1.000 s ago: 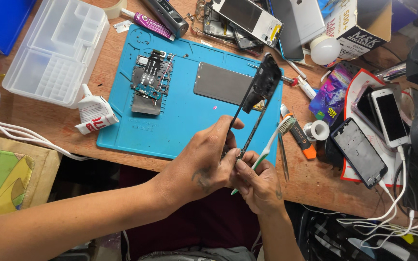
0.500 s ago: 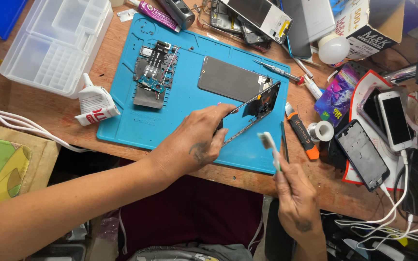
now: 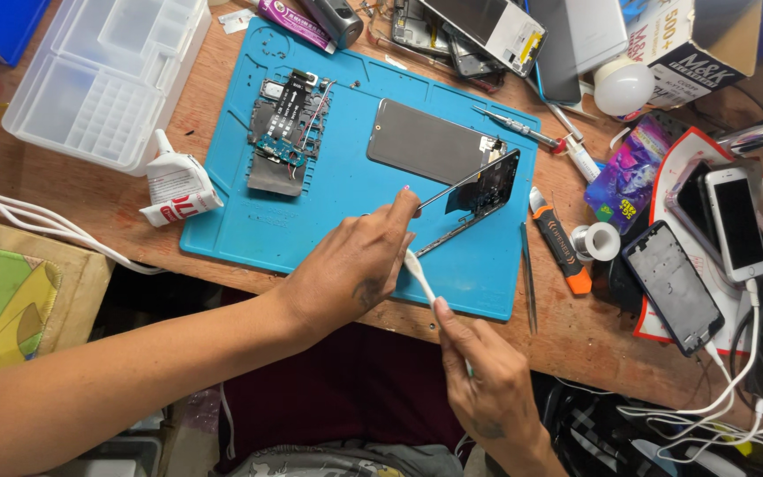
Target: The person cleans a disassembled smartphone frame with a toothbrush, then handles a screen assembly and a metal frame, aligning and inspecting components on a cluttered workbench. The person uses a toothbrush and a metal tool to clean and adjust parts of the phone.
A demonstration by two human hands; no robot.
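**Two hands at a phone frame on a blue repair mat**

Nearest the camera, the right hand point(image 3: 487, 389) is closed around the handle of a white toothbrush point(image 3: 420, 278), forefinger laid along the shaft. The brush slants up and away from that hand, and its head end lies against the left hand's knuckles; the bristles themselves are too hidden to make out.

Just beyond, the left hand point(image 3: 355, 265) comes in from the left on a long bare forearm. Its fingers are curled, thumb and forefinger tips pinched on the lower edge of a dark phone frame point(image 3: 479, 196). The frame stands tilted on its edge, rising up and to the right from the fingertips, with its lower side on the blue silicone mat point(image 3: 328, 221).

Past the left hand's fingertips, a dark phone back panel point(image 3: 426, 141) lies flat on the mat, close to the top of the frame. Farther left of that hand sits a stripped circuit board assembly point(image 3: 284, 132), and off the mat's left edge a crumpled white glue tube point(image 3: 178, 185).

To the right of the frame, tweezers point(image 3: 527, 278), an orange-tipped tool point(image 3: 562, 247) and a small solder spool point(image 3: 600, 240) rest near the mat's right edge. Farther right lie a black phone chassis point(image 3: 673, 287) and a white phone point(image 3: 739, 221). Far to the upper left of the hands stands a clear plastic parts organiser point(image 3: 99, 88).
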